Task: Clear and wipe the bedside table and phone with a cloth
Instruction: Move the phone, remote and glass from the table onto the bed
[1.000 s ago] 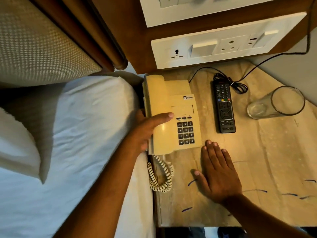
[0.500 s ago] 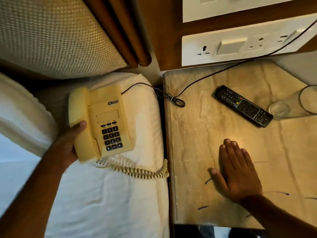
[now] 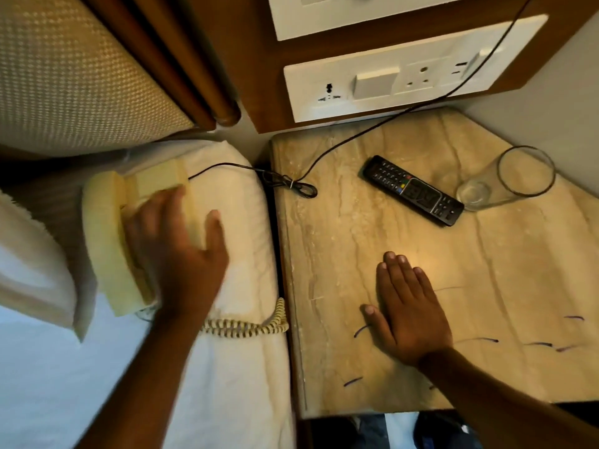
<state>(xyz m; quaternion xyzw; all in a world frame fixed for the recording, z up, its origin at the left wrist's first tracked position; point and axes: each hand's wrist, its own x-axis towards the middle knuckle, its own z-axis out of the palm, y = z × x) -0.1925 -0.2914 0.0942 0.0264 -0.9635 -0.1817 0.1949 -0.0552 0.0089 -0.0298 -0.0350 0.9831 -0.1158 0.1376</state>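
Observation:
The cream desk phone (image 3: pixel 103 241) lies on the white bed sheet, left of the bedside table. My left hand (image 3: pixel 176 251) is blurred and spread over its keypad side with fingers apart, not wrapped around it. Its coiled cord (image 3: pixel 246 327) trails to the table's edge. My right hand (image 3: pixel 408 312) rests flat, palm down, on the marble table top (image 3: pixel 340 247), holding nothing. Dark ink streaks (image 3: pixel 479 340) mark the table near that hand. No cloth is in view.
A black remote (image 3: pixel 413 191) lies slanted on the table's far part, with a clear glass (image 3: pixel 505 178) on its side just right of it. A black cable (image 3: pixel 291 186) crosses from the wall socket panel (image 3: pixel 405 79) to the phone. A pillow (image 3: pixel 29 270) sits at the left.
The phone went from the table's left edge onto the bed. My left hand then shifted from the handset's side to over the keypad. The remote turned slantwise. My right hand stayed flat.

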